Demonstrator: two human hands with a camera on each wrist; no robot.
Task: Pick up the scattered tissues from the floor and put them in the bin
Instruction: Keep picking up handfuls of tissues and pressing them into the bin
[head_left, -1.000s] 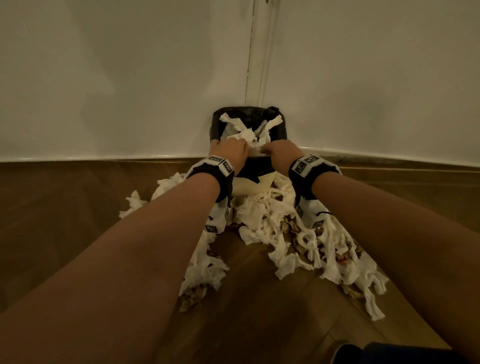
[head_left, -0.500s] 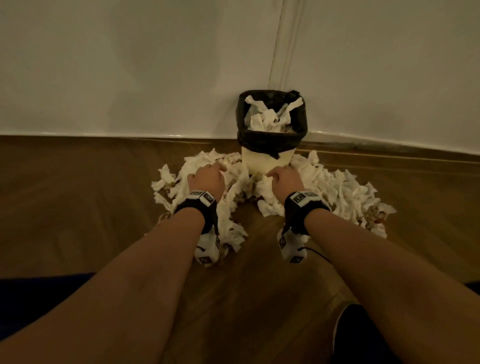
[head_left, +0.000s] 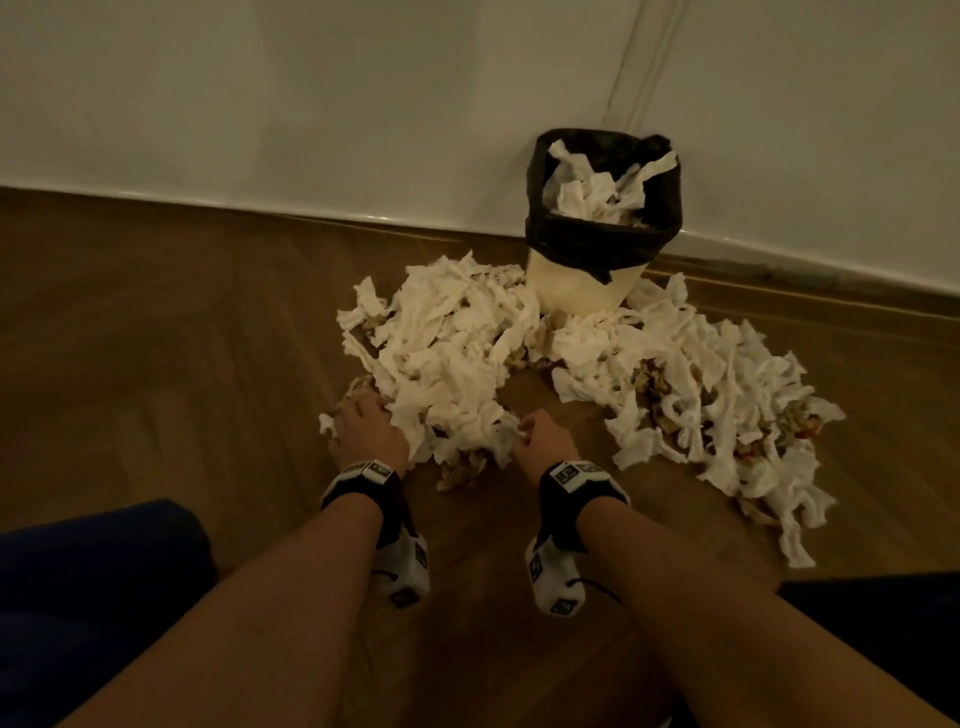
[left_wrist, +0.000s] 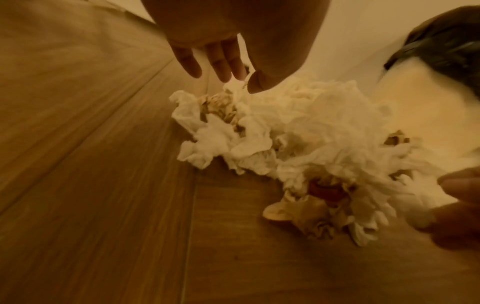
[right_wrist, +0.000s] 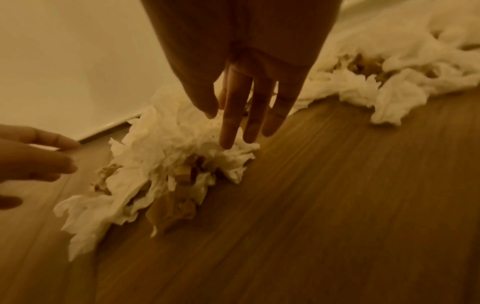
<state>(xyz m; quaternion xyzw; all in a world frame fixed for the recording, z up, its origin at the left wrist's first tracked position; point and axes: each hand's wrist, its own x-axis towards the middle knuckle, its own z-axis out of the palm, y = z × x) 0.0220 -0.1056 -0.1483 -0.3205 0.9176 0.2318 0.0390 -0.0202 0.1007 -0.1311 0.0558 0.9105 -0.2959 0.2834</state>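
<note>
A brown wood-plank floor (head_left: 182, 332) meets a plain white wall (head_left: 311, 104) at a corner, where a cream bin (head_left: 584, 288) lined with a black bag (head_left: 597, 239) stands upright, with white tissues (head_left: 592, 195) showing above its rim. Scattered tissues lie on the floor in two heaps in front of the bin. The left heap (head_left: 452, 358) runs from the bin base to the fingers of both hands; the right heap (head_left: 717, 395) lies well to the right of the right fingers, apart from them. Bits of brown crumpled paper (head_left: 462, 470) are mixed in at the near edge of the left heap, between the two hands. The left hand (head_left: 369, 431) rests at the left near edge of that heap, its fingers (left_wrist: 221, 61) extended and slightly spread, tips at or just touching the tissue; they hold nothing. The right hand (head_left: 543, 441) sits at the right near edge of the same heap, its fingers (right_wrist: 233, 115) straight and pointing down, with the tips touching the top of the tissue without closing on it. Both wrists carry black bands (head_left: 563, 486) with white camera units. Dark blue clothing (head_left: 98, 587) shows at the lower left.
</note>
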